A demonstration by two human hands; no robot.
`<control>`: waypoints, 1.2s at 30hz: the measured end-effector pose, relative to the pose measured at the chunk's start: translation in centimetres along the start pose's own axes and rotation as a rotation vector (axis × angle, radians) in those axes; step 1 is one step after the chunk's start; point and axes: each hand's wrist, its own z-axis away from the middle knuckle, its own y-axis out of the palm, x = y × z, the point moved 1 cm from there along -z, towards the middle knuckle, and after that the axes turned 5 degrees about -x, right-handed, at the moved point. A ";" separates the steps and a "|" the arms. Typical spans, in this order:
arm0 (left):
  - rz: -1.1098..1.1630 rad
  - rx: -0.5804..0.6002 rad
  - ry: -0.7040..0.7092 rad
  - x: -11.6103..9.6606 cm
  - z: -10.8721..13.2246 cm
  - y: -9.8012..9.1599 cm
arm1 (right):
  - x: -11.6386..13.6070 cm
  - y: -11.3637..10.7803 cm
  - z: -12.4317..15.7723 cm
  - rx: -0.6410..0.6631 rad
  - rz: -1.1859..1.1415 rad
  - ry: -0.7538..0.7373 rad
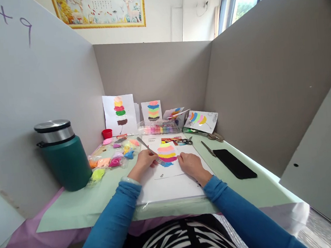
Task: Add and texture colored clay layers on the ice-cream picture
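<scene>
My left hand (144, 162) is closed around a metal fork (147, 145). The fork slants down to the right, its tines over the blue band of clay (167, 164). That band is the lowest of several coloured clay bands on a white sheet (170, 172), with magenta, yellow, pink and pale yellow above. At the sheet's right side, my right hand (190, 163) rests with its fingers curled in. Whatever those fingers may hold is hidden. A larger white sheet (172, 189) lies beneath.
Bags of coloured clay (115, 161) and a green flask (66, 161) stand left. Behind are a red cup (107, 134), scissors (188, 141), a clay box (160, 128) and propped pictures (119, 114). A knife (208, 148) and black phone (234, 163) lie right. Grey partitions (154, 66) enclose the table.
</scene>
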 end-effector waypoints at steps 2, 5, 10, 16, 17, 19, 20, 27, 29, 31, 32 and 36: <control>-0.039 -0.028 -0.012 0.2 -0.2 -0.3 | 0.0 0.0 0.0 0.001 0.001 -0.002; -0.108 -0.075 -0.034 0.6 -0.7 -0.8 | 0.0 -0.1 0.1 0.012 -0.005 0.003; -0.127 -0.204 0.084 0.5 -1.0 -1.4 | 0.1 -0.1 0.0 0.024 -0.012 0.016; 0.086 -0.055 0.365 -0.9 -0.1 -0.5 | -0.5 0.1 -0.1 -0.129 -0.210 0.019; 0.065 -0.012 0.418 -1.1 0.1 -0.3 | -0.6 0.0 0.0 -0.185 -0.302 -0.008; 0.010 0.079 0.503 -1.4 0.7 0.0 | -0.5 -0.1 0.1 -0.242 -0.522 -0.096; -0.011 0.123 0.523 -1.5 1.0 0.2 | -0.4 -0.2 0.2 -0.232 -0.635 -0.147; -0.092 0.396 0.489 -1.9 2.1 1.0 | 0.4 -0.6 0.3 -0.046 -1.123 -0.192; -0.102 0.366 0.470 -2.0 2.0 0.8 | 0.2 -0.6 -0.1 -0.028 -1.221 -0.139; -0.135 0.303 0.439 -2.1 1.9 0.5 | -0.1 -0.5 -0.4 -0.063 -1.333 -0.066; -0.160 0.275 0.428 -2.1 1.8 0.3 | -0.2 -0.4 -0.5 -0.085 -1.385 -0.037; -0.224 0.256 0.434 -2.2 1.9 0.2 | 0.4 -0.2 -0.6 -0.027 -1.447 -0.121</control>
